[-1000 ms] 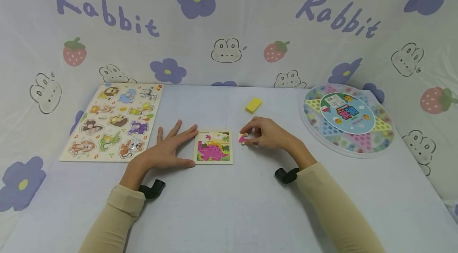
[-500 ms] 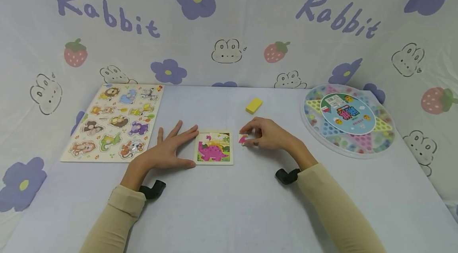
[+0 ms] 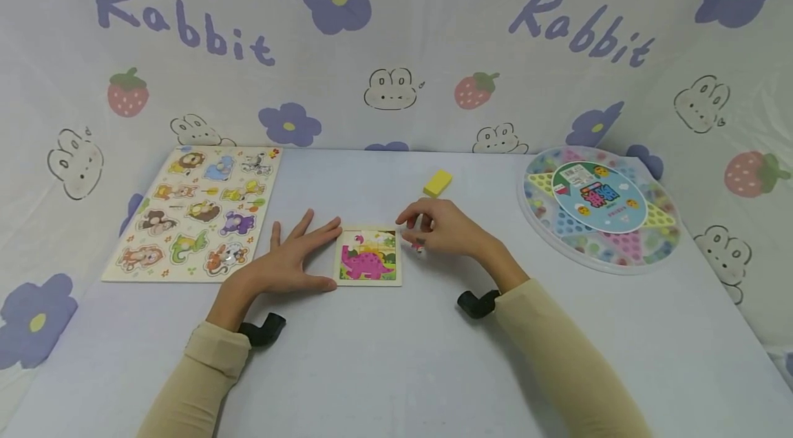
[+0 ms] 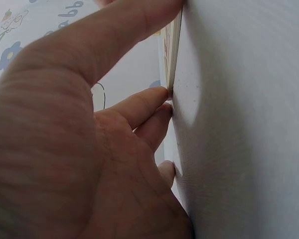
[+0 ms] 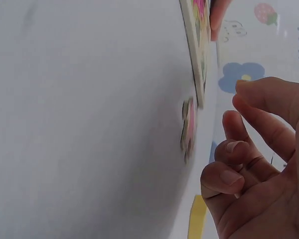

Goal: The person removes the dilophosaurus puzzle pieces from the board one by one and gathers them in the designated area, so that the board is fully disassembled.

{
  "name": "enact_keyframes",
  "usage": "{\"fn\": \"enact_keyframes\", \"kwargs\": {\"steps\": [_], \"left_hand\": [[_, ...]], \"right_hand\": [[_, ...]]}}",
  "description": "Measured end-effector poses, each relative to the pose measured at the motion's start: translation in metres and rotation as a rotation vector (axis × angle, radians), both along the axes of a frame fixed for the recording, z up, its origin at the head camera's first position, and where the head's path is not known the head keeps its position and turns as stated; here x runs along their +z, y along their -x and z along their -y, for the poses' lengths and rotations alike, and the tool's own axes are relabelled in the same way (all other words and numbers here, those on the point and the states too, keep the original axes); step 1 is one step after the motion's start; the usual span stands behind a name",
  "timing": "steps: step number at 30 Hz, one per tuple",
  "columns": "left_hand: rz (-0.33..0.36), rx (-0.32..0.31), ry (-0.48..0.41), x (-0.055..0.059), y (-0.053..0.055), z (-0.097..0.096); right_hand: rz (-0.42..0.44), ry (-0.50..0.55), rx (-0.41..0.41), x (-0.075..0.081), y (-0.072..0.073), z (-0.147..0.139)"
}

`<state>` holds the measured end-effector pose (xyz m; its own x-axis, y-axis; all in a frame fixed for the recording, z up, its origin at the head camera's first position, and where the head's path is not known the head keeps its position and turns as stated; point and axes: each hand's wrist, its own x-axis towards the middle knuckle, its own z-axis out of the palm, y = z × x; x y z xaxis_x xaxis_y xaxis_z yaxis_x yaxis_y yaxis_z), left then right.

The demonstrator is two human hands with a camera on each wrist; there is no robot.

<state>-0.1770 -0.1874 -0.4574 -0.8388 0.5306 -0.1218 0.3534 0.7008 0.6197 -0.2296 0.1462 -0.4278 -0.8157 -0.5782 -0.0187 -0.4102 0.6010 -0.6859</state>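
Note:
A small square jigsaw puzzle point(image 3: 368, 262) with a pink dinosaur picture and pale frame lies flat on the white table. My left hand point(image 3: 285, 262) has its fingers spread, with thumb and index fingertips touching the puzzle's left edge. My right hand point(image 3: 449, 231) hovers by the puzzle's right edge, its fingers loosely bent with nothing visible between them. A loose pink and white puzzle piece point(image 5: 190, 127) lies on the table beside the frame, below the right hand in the right wrist view; the head view shows it mostly covered by the fingers.
A yellow block point(image 3: 438, 183) lies behind the right hand. On the left is an animal peg puzzle board point(image 3: 192, 214). A round game box point(image 3: 601, 207) with a clear lid sits at the right. A printed cloth point(image 3: 390, 25) hangs behind the table.
My right hand has moved left from the loose piece, which its fingers held earlier, toward the puzzle's right edge. The piece stays on the table. The left hand keeps its place.

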Motion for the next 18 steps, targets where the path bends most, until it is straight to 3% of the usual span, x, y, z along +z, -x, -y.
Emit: {"fn": "enact_keyframes", "kwargs": {"steps": [11,18], "left_hand": [[-0.001,-0.007,0.000,-0.001,0.001,0.003],[-0.002,-0.008,0.005,0.000,0.001,0.003]], "right_hand": [[0.068,-0.077,0.108,0.000,0.001,0.043],[0.080,-0.154,0.125,-0.001,0.004,0.056]]}}
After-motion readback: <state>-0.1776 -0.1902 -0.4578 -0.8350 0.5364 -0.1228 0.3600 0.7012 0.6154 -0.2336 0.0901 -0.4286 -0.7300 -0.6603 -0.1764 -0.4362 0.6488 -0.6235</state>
